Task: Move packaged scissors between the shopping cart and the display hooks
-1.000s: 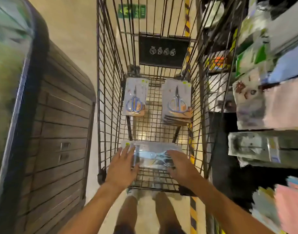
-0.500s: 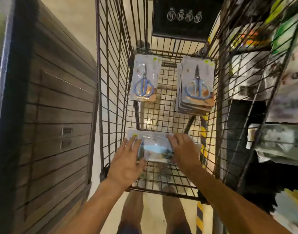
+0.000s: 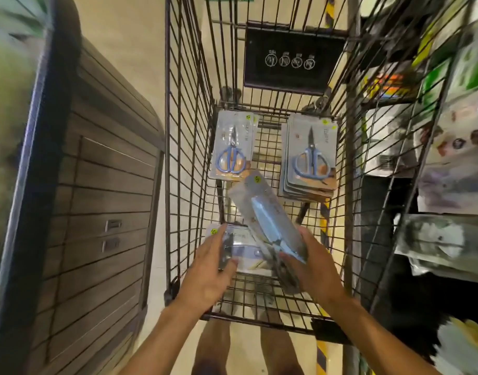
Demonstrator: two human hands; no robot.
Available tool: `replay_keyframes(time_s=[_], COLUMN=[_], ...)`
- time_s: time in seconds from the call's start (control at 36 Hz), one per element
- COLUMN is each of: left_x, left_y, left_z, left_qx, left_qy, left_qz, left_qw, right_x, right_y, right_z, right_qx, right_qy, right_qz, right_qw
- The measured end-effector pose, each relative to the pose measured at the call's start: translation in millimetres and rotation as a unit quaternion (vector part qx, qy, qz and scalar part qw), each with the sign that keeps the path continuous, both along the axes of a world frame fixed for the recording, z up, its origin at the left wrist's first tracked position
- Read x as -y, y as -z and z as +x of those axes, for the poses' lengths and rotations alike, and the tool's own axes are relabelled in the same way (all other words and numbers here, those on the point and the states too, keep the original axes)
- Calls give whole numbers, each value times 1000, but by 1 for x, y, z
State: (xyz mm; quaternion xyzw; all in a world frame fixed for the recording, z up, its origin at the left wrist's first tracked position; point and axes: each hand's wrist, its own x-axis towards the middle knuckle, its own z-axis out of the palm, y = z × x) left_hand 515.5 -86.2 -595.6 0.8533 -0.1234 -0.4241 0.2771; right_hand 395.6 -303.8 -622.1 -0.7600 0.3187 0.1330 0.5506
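Note:
I look down into a black wire shopping cart [image 3: 186,158]. My right hand [image 3: 313,266] grips a packaged pair of blue scissors [image 3: 262,209], lifted and tilted with its top toward the far left. Below it, more scissor packs [image 3: 243,253] lie flat on the cart floor at the near end, and my left hand [image 3: 208,269] rests on them with its thumb on the top pack. At the far end, one scissor pack [image 3: 232,148] lies on the left and a stack of several packs [image 3: 309,155] on the right.
A dark wood-slat bin [image 3: 97,212] stands close on the left of the cart. Store shelves with packaged goods [image 3: 449,158] run along the right. A black sign plate [image 3: 290,60] hangs on the cart's far wall. My legs show under the cart.
My right hand has picked one scissor pack up off the near pile and tilted it upward. My left hand stays on the packs below.

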Motion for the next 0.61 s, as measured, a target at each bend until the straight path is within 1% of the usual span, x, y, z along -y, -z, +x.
replay_keyframes(time_s=[0.08,0.14,0.19,0.31,0.39,0.44,0.53,0.61], left_x=[18,29,38,44,40,34,25,21], left_y=[-5,-6,-7,-8,-11,-14,-18,-25], left_z=[1,-1,-3,-2,4,8,12,16], left_qx=[-57,-95,-121,-107,-76,-47,-5,12], left_qy=[-105,-171,-211,-289,-317,-304,-299,-311], left_qz=[-76,-119,-154,-202,-214,-207,-200,-183], left_qw=[990,973,958,929,921,929,933,932], right_x=[-4,-12,-22,-43,-55,-57,-48,-30], right_y=[-2,-10,-17,-26,-24,-20,-5,20], right_z=[3,9,14,23,25,25,21,12], right_qx=[22,44,63,78,75,64,17,-42], right_qy=[53,72,82,101,93,69,10,-9], right_qz=[53,90,122,177,198,198,128,58], right_qw=[997,992,987,976,973,976,992,997])
